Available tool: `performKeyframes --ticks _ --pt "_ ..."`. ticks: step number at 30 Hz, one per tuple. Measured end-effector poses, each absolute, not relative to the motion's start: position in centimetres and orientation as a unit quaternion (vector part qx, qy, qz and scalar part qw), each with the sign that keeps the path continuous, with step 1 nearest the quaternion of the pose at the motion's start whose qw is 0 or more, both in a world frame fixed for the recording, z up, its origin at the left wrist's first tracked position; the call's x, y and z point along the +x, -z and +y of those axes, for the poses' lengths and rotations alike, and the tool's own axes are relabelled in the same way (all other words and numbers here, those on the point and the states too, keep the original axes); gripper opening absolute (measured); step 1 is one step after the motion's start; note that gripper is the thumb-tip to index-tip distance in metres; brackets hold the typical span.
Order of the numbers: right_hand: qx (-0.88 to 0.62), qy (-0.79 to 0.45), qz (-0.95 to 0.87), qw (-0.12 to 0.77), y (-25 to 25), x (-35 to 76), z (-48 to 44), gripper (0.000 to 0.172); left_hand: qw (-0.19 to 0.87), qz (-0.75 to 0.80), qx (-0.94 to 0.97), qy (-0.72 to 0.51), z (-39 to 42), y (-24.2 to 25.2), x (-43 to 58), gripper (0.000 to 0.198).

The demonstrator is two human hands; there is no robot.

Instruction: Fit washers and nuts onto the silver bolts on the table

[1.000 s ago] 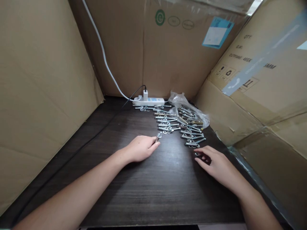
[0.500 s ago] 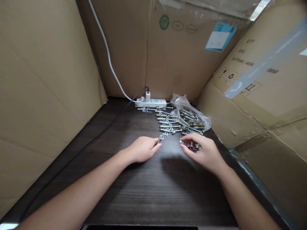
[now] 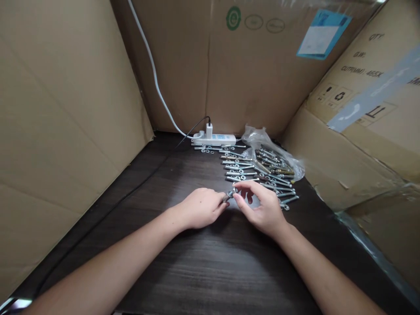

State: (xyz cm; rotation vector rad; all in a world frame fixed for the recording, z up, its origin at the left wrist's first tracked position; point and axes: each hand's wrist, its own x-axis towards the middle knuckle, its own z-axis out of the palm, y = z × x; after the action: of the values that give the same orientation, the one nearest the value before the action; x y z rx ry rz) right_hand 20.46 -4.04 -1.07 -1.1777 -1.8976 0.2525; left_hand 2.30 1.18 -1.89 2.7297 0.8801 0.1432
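Observation:
My left hand (image 3: 205, 208) is closed around an anchor bolt (image 3: 225, 198), whose end with a washer (image 3: 230, 193) sticks out to the right past the fingers. Thumb and forefinger of my right hand (image 3: 260, 205) pinch a small shiny nut (image 3: 235, 190) at that end of the bolt. The fingertips partly cover the nut, so I cannot tell if it sits on the thread. Just beyond the hands lie rows of anchor bolts (image 3: 241, 167) with loose washers and nuts beside them.
A clear plastic bag (image 3: 297, 166) with more bolts (image 3: 269, 157) lies at the back right. Behind the rows stands a white power strip (image 3: 215, 139) with a charger and white cable (image 3: 154, 74). A black cable (image 3: 131, 191) crosses the dark table on the left. Cardboard walls (image 3: 256, 78) enclose three sides.
My right hand has moved left with the nut, up to the end of the bolt in my left hand. The left hand keeps its hold. The view has shifted slightly.

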Motion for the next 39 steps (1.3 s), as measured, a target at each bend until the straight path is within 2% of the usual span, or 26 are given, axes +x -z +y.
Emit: performKeyframes --ticks 7,11,13,18,20,22,26,36,39 --pt "-0.461 -0.103 -0.773 0.423 1.0 20.9 -4.0 0.018 0.128 0.333 0.934 -0.023 1.0 1.4 2.4 0.036" --pt "-0.463 -0.123 -0.766 0.428 1.0 21.0 -3.9 0.016 0.180 0.336 0.922 -0.068 0.9 1.7 2.6 0.034" --pt "-0.458 -0.134 -0.763 0.436 1.0 21.0 -4.0 0.016 0.265 0.325 0.898 -0.132 1.0 1.9 2.7 0.028" --pt "-0.453 -0.139 -0.759 0.446 1.1 20.7 -4.1 0.018 0.625 0.275 0.700 -0.211 1.3 1.7 2.8 0.014" --pt "-0.449 -0.145 -0.761 0.445 1.3 20.6 -4.1 0.018 0.719 0.262 0.609 -0.207 1.3 1.4 2.7 0.019" --pt "-0.443 -0.152 -0.765 0.442 1.4 20.5 -4.0 0.019 0.761 0.252 0.559 -0.212 1.2 1.0 2.6 0.025" --pt "-0.439 -0.149 -0.765 0.446 1.5 20.5 -4.0 0.020 0.765 0.250 0.552 -0.217 1.1 0.9 2.6 0.035" --pt "-0.479 -0.117 -0.765 0.414 1.3 20.9 -3.6 0.012 0.731 0.267 0.588 -0.220 1.3 1.6 2.8 0.031" --pt "-0.492 -0.133 -0.780 0.363 1.2 21.2 -3.5 0.025 0.712 0.272 0.609 -0.217 1.4 1.5 2.8 0.030"
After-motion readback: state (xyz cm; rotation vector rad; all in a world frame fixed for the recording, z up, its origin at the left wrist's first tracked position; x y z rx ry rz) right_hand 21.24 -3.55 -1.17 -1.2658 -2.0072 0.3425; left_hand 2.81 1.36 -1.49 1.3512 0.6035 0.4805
